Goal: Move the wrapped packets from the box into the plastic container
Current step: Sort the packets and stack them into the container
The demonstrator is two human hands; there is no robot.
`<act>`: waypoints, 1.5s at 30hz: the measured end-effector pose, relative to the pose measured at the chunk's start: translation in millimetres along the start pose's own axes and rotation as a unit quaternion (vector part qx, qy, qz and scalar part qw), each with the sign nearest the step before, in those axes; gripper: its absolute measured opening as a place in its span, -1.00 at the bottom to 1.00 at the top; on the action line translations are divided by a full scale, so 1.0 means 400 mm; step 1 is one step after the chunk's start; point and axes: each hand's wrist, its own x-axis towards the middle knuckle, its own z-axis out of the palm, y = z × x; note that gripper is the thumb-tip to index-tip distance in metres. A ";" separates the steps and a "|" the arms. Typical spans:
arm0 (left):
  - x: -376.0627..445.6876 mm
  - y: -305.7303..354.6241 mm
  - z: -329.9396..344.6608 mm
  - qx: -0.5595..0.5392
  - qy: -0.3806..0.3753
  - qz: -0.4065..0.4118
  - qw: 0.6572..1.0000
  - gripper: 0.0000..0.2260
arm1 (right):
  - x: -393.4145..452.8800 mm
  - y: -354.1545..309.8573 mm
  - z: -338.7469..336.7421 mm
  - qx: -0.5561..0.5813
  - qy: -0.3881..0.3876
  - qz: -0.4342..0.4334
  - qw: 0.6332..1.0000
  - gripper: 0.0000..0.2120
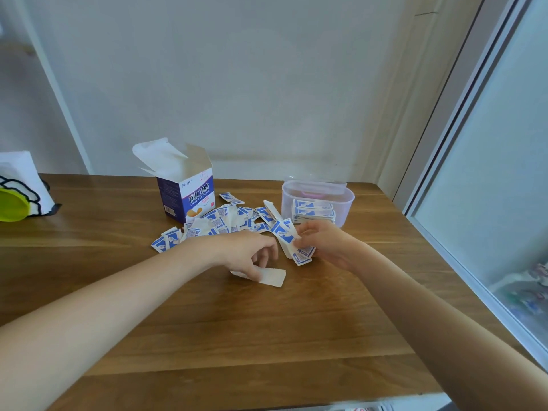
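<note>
An opened blue-and-white box stands at the back of the wooden table, its flaps up. Several blue-and-white wrapped packets lie scattered in front of it. A clear plastic container sits to the right with a stack of packets inside. My right hand grips a small bunch of packets just left of the container. My left hand pinches a pale packet that lies face down on the table.
A white paper bag with a green round thing stands at the table's far left. A glass cabinet door runs along the right edge. A white wall rises behind the table.
</note>
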 end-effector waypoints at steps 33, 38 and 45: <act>0.035 0.047 -0.016 -0.553 0.258 -0.107 0.785 -0.86 | -0.019 -0.033 0.023 0.250 -0.052 -0.005 0.967 -0.78; 0.035 0.041 -0.003 -0.552 0.222 -0.085 0.800 -0.85 | -0.015 -0.026 0.029 0.093 0.054 -0.051 0.993 -0.80; 0.044 0.028 -0.011 -0.613 0.277 -0.108 0.732 -0.93 | -0.016 -0.033 0.045 0.096 0.054 -0.083 0.991 -0.87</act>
